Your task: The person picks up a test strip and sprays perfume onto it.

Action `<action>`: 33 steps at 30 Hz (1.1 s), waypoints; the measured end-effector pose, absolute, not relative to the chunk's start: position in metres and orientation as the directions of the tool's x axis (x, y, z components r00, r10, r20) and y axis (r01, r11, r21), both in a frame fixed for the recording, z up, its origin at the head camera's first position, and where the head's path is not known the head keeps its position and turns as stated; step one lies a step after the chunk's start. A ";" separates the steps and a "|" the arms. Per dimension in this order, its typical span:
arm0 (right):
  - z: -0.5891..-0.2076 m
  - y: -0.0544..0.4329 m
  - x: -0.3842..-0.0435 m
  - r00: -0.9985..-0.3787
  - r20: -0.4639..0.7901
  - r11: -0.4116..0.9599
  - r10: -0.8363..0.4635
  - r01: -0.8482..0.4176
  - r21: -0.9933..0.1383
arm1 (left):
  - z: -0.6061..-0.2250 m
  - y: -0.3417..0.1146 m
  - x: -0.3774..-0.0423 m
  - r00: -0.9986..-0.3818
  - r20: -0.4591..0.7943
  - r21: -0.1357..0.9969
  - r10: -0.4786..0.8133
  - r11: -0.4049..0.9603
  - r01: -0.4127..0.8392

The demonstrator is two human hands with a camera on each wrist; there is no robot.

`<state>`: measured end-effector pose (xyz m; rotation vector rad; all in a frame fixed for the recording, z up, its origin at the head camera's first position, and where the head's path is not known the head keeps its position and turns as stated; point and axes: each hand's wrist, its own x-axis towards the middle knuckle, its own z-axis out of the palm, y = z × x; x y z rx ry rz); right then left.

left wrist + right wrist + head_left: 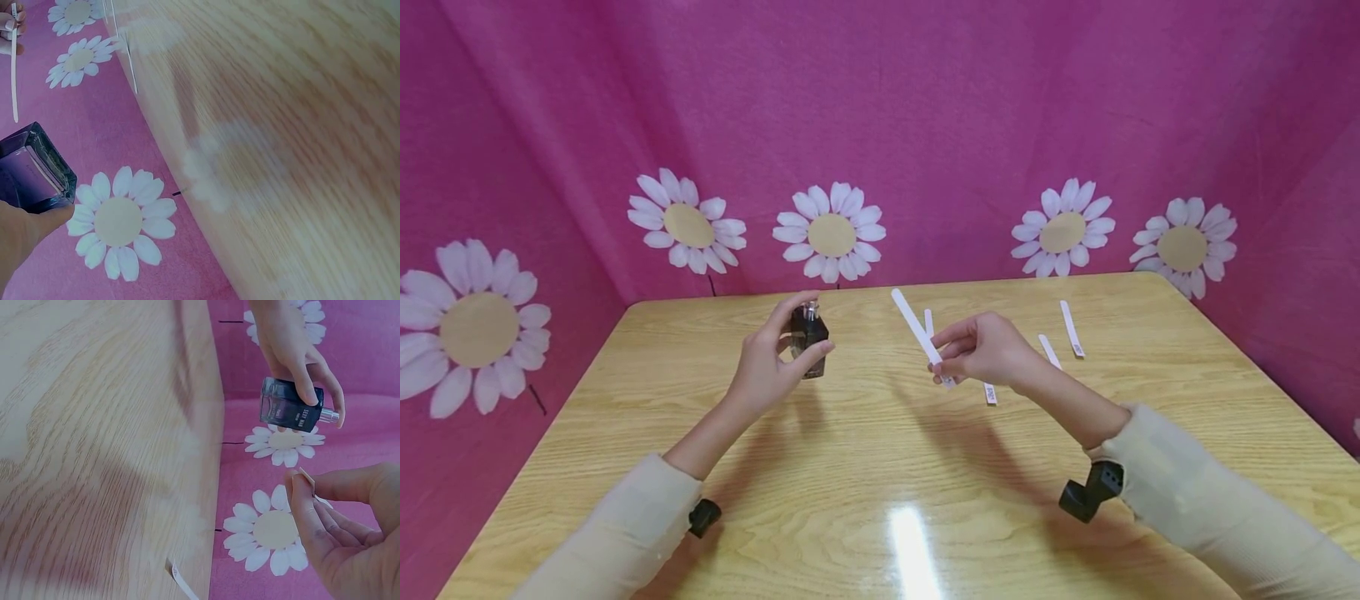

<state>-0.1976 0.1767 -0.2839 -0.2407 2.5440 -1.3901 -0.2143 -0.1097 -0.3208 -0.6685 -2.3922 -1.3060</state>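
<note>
My left hand (765, 360) holds a dark glass perfume bottle (810, 340) upright above the table, its index finger on the silver spray top and its thumb on the front. Lettering reading "SEXY MAN" shows on the bottle (294, 405) in the right wrist view. To the right, my right hand (992, 350) pinches a white paper test strip (913, 320) by its lower end. The strip's free end slants up and left toward the bottle, apart from it. Seen from the left wrist, the bottle (34, 172) is partly cut off by the frame edge.
Other white strips lie on the wooden table (820, 500) around my right hand: one strip (1072, 328) far right, one strip (1048, 350) partly behind the wrist, one labelled strip (990, 393) below the hand. A pink cloth (925, 125) with daisies hangs behind the table.
</note>
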 end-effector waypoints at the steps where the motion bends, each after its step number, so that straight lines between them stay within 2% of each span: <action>1: -0.284 0.176 -0.197 -0.959 -0.122 0.532 -0.255 -0.034 -0.846 | -0.321 -0.110 -0.214 -0.837 0.494 0.696 0.238 0.469 0.544; 11: -0.285 0.175 -0.193 -0.958 -0.126 0.547 -0.257 -0.037 -0.836 | -0.323 -0.110 -0.213 -0.803 0.559 0.670 0.205 0.460 0.583; 21: -0.292 0.190 -0.195 -0.960 -0.120 0.530 -0.252 -0.033 -0.847 | -0.323 -0.115 -0.210 -0.848 0.483 0.732 0.219 0.430 0.528; 33: -0.309 0.243 -0.212 -0.981 -0.127 0.449 -0.145 0.050 -0.892 | -0.321 -0.124 -0.212 -0.859 0.461 0.762 0.221 0.397 0.511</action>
